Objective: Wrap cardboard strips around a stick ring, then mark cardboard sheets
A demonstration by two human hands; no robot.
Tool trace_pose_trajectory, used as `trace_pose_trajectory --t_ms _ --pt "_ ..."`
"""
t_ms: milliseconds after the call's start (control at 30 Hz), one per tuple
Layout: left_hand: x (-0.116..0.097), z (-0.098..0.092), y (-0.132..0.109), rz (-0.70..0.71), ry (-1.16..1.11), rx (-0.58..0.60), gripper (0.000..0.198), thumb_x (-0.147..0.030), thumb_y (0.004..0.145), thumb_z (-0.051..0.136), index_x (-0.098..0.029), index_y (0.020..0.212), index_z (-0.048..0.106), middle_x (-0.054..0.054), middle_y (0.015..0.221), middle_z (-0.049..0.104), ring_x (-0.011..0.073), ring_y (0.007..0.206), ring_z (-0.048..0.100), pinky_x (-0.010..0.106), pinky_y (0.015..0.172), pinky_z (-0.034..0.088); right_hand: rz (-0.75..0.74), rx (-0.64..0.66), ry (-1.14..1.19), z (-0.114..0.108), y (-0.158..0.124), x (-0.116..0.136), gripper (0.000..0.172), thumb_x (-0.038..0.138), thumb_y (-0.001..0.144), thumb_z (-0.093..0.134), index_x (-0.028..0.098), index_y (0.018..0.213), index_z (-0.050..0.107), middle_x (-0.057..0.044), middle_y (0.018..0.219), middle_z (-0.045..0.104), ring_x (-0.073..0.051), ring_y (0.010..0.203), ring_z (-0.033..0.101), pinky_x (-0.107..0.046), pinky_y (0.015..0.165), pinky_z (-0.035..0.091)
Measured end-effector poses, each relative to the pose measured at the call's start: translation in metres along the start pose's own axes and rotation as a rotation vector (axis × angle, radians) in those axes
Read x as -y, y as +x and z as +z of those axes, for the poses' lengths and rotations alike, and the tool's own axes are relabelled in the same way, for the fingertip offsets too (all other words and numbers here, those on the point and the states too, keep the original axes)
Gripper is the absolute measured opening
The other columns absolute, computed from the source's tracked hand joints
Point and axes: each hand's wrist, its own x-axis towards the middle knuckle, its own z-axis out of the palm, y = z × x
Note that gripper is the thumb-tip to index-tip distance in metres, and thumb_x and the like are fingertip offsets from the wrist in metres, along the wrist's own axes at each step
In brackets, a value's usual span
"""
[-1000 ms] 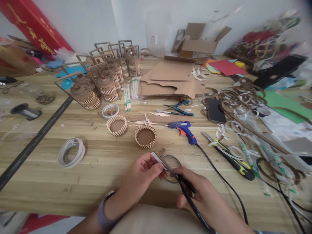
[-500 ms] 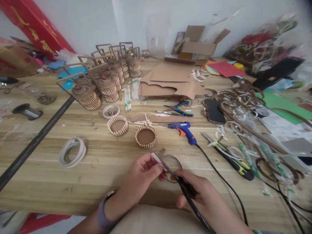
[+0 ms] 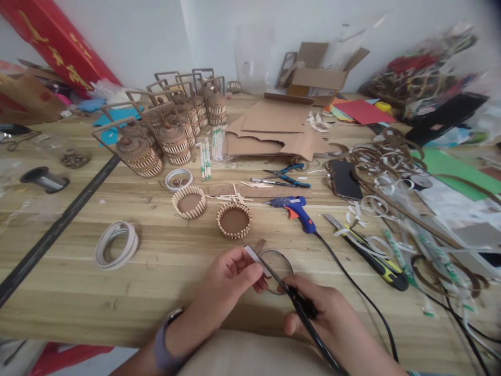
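My left hand [image 3: 238,274] pinches a narrow white strip [image 3: 253,255] between thumb and fingers. A thin ring-shaped coil [image 3: 290,261] shows just behind the strip; I cannot tell whether the two are joined. My right hand [image 3: 324,308] is closed around a long black tool that looks like scissors [image 3: 313,326], slanting up toward the left fingertips. Its slim front part lies along the strip, and the palm hides part of the handle. Beyond my hands stand two round stick-walled baskets, one [image 3: 234,233] in front and a paler one [image 3: 190,210] to its left.
A blue glue gun [image 3: 294,207] with a black cord lies right of the baskets. Near it are a yellow-black utility knife [image 3: 376,261], pliers [image 3: 287,169] and a phone [image 3: 345,178]. White tape rolls [image 3: 102,250] lie left; handled lidded baskets [image 3: 174,143] stand behind.
The right hand and the black tool have shifted very slightly. Both hands keep their hold, and the things on the table stay in place.
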Motion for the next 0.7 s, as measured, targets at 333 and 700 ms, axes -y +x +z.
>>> trace_pose_trajectory --t_ms 333,700 --pt "0.000 0.001 0.000 0.027 -0.004 -0.099 0.030 -0.042 0.077 0.076 -0.017 0.071 0.060 -0.001 0.063 0.064 0.0112 0.060 0.060 0.022 0.061 0.049 0.040 0.016 -0.081 -0.002 -0.003 0.002 0.035 0.052 0.080 0.072 0.024 0.099 0.067 0.004 0.064 0.057 -0.014 0.057 0.051 -0.021 0.053 0.042" --pt "0.002 0.002 -0.001 0.007 -0.043 -0.076 0.028 -0.041 0.074 0.078 -0.018 0.070 0.062 -0.001 0.062 0.065 0.0114 0.060 0.059 0.021 0.061 0.049 0.033 0.006 -0.096 -0.002 -0.002 0.008 0.037 0.054 0.079 0.073 0.024 0.099 0.068 0.005 0.064 0.056 -0.014 0.057 0.048 -0.020 0.054 0.041"
